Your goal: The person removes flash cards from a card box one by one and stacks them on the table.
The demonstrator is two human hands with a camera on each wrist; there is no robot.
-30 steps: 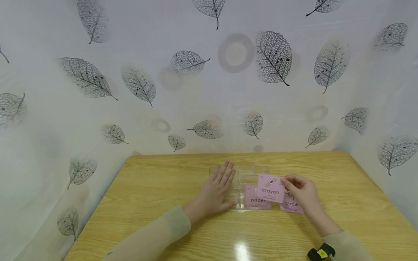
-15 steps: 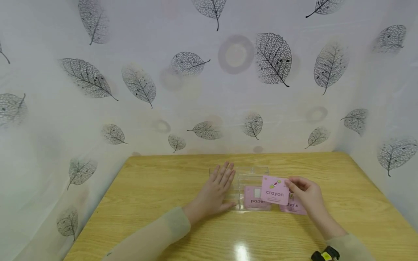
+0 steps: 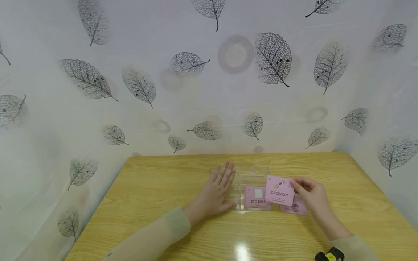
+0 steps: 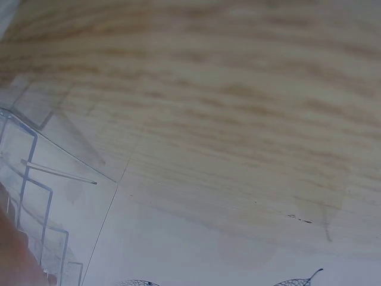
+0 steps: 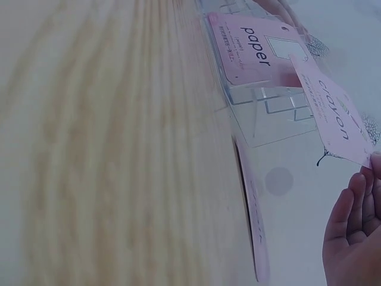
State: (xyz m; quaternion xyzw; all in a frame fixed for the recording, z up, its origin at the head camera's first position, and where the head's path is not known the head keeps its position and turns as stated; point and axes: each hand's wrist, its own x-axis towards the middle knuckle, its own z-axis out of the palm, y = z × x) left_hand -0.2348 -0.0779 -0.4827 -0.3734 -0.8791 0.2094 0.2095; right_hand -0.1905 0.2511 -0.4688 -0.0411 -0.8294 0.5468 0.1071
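The bench point(image 3: 147, 195) offers a broad stretch of wood from its left edge to the left grip point(image 3: 213, 192), which lies straight-fingered against a see-through rack point(image 3: 241, 185). Behind the rack, a narrower strip reaches the bench's far edge. A paper card point(image 3: 255, 200) sits in the rack's right side. The crayon card point(image 3: 279, 193) hangs above the bench, its right edge pinched by the right grip point(image 3: 315, 197), partly covering the chalk card point(image 3: 296, 209). Wood extends rightward beyond.

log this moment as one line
right hand: pinches crayon card; left hand: on clear tiered rack; paper card: in rack; part-hidden pink card: on table
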